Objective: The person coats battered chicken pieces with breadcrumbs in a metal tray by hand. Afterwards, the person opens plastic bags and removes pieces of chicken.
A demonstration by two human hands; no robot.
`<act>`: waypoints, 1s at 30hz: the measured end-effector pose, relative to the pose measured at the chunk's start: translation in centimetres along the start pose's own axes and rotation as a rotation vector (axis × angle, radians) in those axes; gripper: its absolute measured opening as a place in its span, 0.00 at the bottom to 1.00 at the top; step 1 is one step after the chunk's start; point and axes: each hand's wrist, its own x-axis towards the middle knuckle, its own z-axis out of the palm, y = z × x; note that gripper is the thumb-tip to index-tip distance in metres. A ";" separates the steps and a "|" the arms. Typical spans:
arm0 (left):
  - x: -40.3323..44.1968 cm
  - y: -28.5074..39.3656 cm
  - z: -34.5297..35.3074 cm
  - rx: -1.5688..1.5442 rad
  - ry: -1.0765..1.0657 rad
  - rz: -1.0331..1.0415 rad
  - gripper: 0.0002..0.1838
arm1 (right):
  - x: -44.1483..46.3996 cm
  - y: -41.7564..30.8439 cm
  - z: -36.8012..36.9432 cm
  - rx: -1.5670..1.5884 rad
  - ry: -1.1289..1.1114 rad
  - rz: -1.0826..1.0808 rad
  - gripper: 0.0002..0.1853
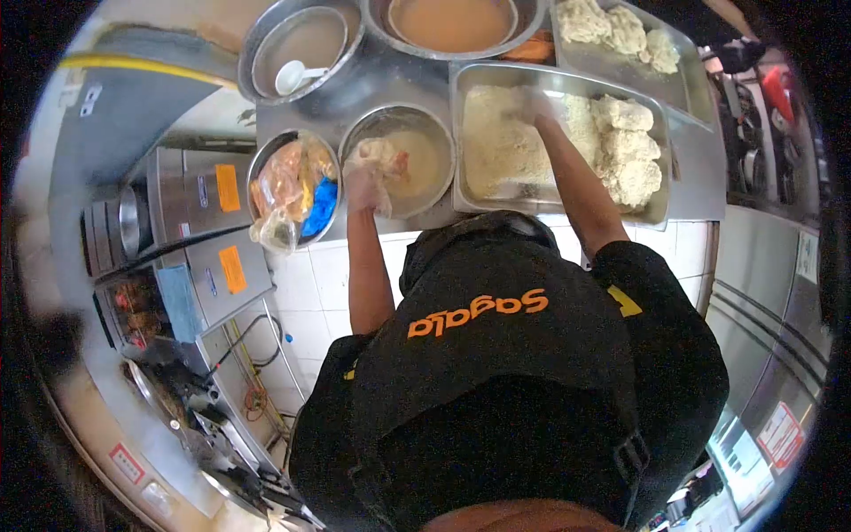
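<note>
Counter (390, 84): two hands (363, 188), four bowls (449, 173), two trays (567, 79)

Reaching forward on both sides from short black cloth sleeves (660, 288). Pointing the bare left forearm (367, 275) almost straight ahead, with little bend at the left wrist (362, 213), to a blurred left hand (361, 186). Slanting the bare right forearm (578, 177) forward and inward to the right hand (529, 104), farther out and heavily blurred. Too smeared to read either grip.

Motion blurs the right hand (530, 106), obscuring its fingers; the top edge crops the largest round basin (455, 56).
</note>
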 end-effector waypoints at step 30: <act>1.5 3.4 3.6 -1.751 -0.265 -0.208 0.15 | -11.5 -11.5 -6.7 1.164 -0.882 0.374 0.25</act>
